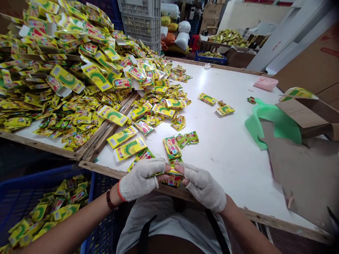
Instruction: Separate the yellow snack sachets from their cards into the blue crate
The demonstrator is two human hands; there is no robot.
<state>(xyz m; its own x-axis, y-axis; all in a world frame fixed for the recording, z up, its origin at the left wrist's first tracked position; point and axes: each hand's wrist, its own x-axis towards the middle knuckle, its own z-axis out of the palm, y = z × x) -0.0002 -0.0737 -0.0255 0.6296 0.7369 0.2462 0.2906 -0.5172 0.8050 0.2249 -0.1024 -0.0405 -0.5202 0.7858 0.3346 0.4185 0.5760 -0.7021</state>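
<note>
I saw the white-gloved left hand (140,179) and right hand (202,187) both pinching a small yellow-green foil sachet (173,176) between them at the table's wooden front edge (254,211), its long axis crosswise.

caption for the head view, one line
Gloved left hand and right hand pinch a small packet beside a heaped pile of packets.

Most of the small packet (172,177) is covered by the gloved left hand (140,180) and right hand (202,187), so its print can't be read. The cardboard box (308,116) gets cut off at the right edge, and the blue crate (16,192) at the left.
</note>
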